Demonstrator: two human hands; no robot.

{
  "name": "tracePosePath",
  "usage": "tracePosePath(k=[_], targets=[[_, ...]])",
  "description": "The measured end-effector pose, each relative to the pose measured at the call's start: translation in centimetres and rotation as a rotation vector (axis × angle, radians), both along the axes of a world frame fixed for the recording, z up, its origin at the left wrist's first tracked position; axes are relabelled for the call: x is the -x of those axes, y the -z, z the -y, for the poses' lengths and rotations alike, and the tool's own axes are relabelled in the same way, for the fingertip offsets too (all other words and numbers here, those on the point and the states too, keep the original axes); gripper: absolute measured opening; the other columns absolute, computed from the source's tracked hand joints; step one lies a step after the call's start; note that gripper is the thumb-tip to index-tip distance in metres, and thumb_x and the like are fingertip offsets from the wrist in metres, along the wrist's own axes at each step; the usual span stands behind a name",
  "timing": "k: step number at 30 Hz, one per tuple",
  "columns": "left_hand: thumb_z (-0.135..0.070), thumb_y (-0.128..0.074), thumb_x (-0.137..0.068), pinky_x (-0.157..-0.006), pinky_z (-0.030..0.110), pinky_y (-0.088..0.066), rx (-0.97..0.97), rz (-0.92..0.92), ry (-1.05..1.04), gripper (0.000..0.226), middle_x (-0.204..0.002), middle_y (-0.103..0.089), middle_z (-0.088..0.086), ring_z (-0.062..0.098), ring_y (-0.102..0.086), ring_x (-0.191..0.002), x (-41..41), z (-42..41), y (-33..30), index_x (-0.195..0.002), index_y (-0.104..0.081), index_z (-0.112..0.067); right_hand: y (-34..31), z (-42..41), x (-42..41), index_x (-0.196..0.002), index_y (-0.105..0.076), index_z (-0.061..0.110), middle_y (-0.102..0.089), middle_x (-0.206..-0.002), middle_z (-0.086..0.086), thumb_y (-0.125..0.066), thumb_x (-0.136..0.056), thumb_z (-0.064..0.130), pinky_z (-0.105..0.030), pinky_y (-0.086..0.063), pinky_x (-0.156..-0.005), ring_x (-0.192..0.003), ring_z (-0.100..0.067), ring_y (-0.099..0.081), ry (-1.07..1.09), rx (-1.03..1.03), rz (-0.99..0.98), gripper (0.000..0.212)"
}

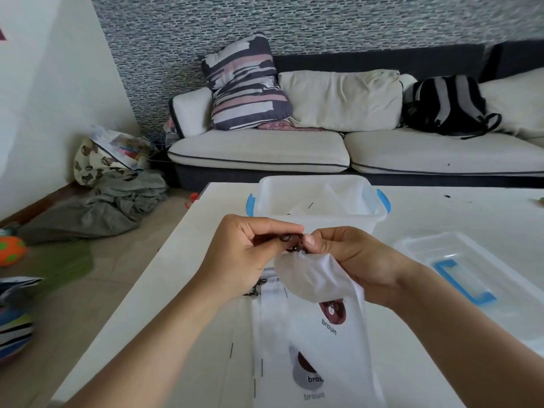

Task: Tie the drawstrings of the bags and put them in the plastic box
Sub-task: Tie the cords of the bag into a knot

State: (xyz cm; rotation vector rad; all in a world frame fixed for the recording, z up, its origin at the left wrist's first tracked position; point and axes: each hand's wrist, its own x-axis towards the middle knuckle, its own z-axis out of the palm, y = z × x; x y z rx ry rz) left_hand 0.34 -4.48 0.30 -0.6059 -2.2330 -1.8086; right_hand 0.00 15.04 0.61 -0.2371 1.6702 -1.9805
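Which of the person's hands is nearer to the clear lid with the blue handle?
The right hand; the lid lies just beyond it on the table. The left hand is on the far side of the bag.

Standing against a grey-blue mosaic-tiled wall point(323, 22): a cream cushioned sofa point(294, 148) bearing a striped pillow point(244, 83). Lying crumpled on the beige tiled floor point(117, 260): grey cloth point(97, 207).

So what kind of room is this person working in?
Most likely a home living room. A sofa with a striped cushion and a backpack stands behind the white table, and clothes lie heaped on the floor beside a toy ball.
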Motion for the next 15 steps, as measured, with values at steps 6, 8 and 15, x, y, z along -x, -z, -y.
tracePosePath(k=[6, 8, 15], targets=[[0.009, -0.07, -0.085, -0.084, 0.019, -0.055, 0.085, -0.074, -0.039, 0.028, -0.091, -0.079, -0.006, 0.008, -0.074, -0.091, -0.21, -0.13, 0.18, -0.094, -0.08, -0.016, -0.4, 0.35, -0.26, -0.067, -0.064, 0.011, -0.066, -0.074, -0.009, -0.079, -0.07, 0.031, -0.029, -0.052, -0.058, -0.061, -0.022, -0.063, 0.083, -0.027, 0.044, 0.025], [0.01, -0.07, -0.085, -0.083, 0.02, -0.056, 0.095, -0.079, -0.045, 0.029, -0.091, -0.079, -0.006, 0.008, -0.074, -0.091, -0.19, -0.06, 0.3, -0.095, -0.08, -0.015, -0.59, 0.44, -0.42, -0.062, -0.061, 0.011, -0.066, -0.069, -0.007, -0.08, -0.066, 0.027, -0.026, -0.051, -0.057, -0.058, -0.018, -0.064, 0.128, -0.018, 0.026, 0.025], [0.002, -0.073, -0.085, -0.084, 0.018, -0.055, 0.079, 0.066, -0.008, 0.02, -0.091, -0.079, -0.004, 0.008, -0.074, -0.092, 0.01, 0.26, 0.06, -0.096, -0.08, -0.013, -0.07, 0.86, -0.22, -0.059, -0.059, 0.009, -0.068, -0.084, -0.022, -0.085, -0.061, 0.008, -0.027, -0.055, -0.07, -0.078, -0.028, -0.069, 0.166, -0.042, -0.101, 0.025]])
